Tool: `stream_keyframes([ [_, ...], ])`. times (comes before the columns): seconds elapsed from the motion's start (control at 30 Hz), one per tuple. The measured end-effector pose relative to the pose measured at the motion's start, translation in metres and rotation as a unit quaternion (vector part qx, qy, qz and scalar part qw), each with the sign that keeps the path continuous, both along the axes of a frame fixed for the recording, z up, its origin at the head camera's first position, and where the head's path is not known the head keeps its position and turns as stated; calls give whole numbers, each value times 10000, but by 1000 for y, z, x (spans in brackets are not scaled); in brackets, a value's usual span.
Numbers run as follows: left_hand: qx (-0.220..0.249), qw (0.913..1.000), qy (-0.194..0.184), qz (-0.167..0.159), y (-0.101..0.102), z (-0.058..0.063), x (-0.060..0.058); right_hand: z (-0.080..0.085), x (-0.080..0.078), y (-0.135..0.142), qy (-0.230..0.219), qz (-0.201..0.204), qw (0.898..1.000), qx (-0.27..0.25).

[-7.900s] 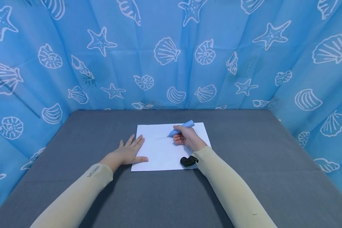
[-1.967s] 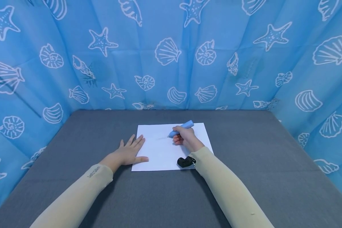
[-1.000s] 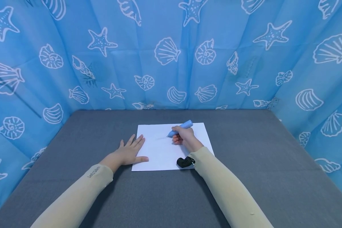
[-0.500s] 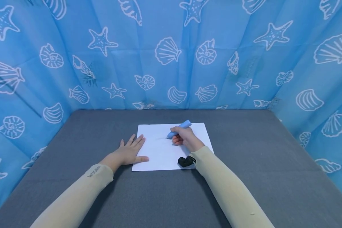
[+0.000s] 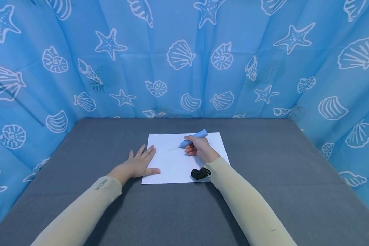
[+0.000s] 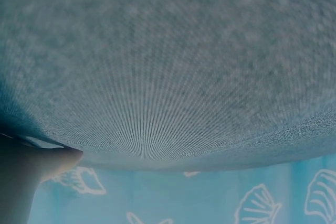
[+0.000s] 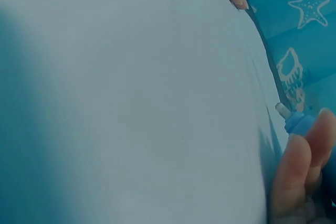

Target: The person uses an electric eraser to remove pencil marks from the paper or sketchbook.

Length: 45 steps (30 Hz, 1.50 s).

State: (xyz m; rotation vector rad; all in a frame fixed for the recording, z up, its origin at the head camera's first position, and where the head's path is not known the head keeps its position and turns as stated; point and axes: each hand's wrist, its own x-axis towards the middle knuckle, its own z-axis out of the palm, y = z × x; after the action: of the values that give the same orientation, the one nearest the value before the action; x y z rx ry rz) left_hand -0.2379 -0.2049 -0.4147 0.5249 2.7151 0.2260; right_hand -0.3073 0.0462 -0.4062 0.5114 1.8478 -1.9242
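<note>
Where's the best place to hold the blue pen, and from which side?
Probably low on the blue pen, just behind its tip, coming from the right, as the right grip does: the pen is thick and slants, tip toward the left and back end away to the right, so that hold leaves the tip free over the paper.

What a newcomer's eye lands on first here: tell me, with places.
First, probably the blue curtain, printed with white seashells and starfish, behind and beside the gray table. Next, the light-blue pen in the right hand, over the white sheet of paper mid-table; the left hand lies spread across the sheet's left edge.
</note>
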Motion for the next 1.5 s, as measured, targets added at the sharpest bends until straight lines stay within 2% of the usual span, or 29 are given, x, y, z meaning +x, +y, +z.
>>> stream_keyframes([
  [0.77,27,10000,52,-31,-1,-1,-1,-2,-1,-4,18,-151,9999,-5],
  [0.97,31,10000,36,-47,0,0,0,-1,0,-2,13,62,10000,1],
  [1.13,53,10000,-5,-32,0,0,1,-1,1,-3,71,-120,9999,-60],
  [1.5,11,10000,20,-7,-1,-2,0,-1,2,-4,117,-142,9998,-26],
])
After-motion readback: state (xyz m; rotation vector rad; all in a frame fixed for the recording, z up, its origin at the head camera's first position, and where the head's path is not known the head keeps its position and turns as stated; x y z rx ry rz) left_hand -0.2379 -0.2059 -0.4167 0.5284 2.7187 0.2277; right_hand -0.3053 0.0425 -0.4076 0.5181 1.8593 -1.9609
